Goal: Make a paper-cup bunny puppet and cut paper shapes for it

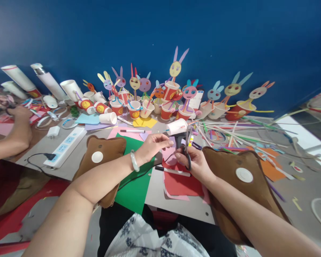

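My right hand (pixel 195 162) is closed on dark-handled scissors (pixel 188 151), whose blades point up. To the left of it, my left hand (pixel 152 146) has thumb and fingers pressed together; whatever they pinch is too small to make out. Beneath the hands lie red paper (pixel 180 184), a pink piece of paper (pixel 169 156) and a capped marker (pixel 172 171). Green paper (pixel 135 178) spreads under my left forearm. A white paper cup (pixel 177 126) rests on its side just beyond the scissors.
Cups with rabbit faces (pixel 189 92) line the blue wall. Brown cushions (pixel 243 189) lie on both sides. A power strip (pixel 65 148) sits left, with a cable running across. Pipe cleaners (pixel 230 134) are scattered right. Another person's hands (pixel 20 112) work at far left.
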